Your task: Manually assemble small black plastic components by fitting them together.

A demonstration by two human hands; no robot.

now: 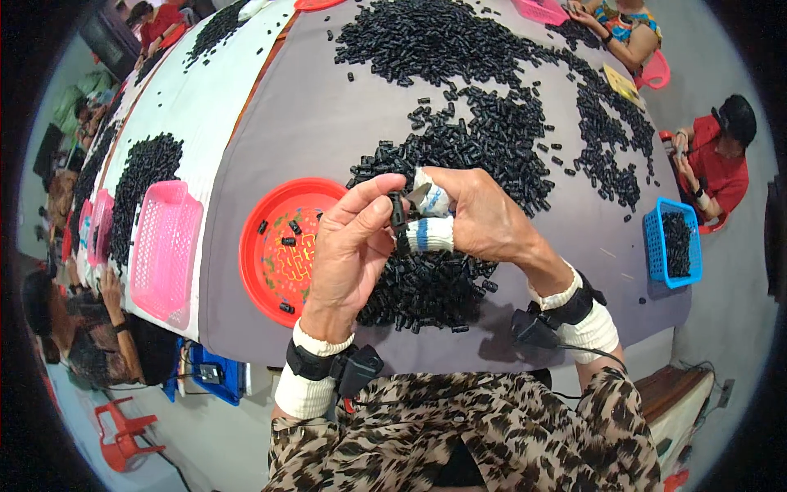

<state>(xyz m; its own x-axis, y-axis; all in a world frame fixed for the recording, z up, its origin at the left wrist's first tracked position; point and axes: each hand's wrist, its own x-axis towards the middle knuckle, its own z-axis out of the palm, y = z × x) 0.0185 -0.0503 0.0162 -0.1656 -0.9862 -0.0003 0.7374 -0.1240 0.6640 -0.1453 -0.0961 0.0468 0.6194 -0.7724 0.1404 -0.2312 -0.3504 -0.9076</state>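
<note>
Between thumb and fingertips, my left hand (352,238) pinches a small black ribbed cylindrical part (398,211), held upright above the table. My right hand (492,215) is closed right beside it, with white, blue-marked wrapping (431,234) on its thumb and finger. A small grey blade-like tool (419,195) shows at its fingertips, close to the part; its handle is hidden. Under both hands spreads a large heap of the same black parts (434,291). The round red tray (256,283), patterned inside with yellow, lies left of my left hand and holds several parts.
A blue basket (695,266) with black parts stands at the table's right edge. Pink baskets (166,254) stand to the left. More black heaps (434,41) lie farther back on the grey cloth (287,107). Other people (717,164) sit around the tables.
</note>
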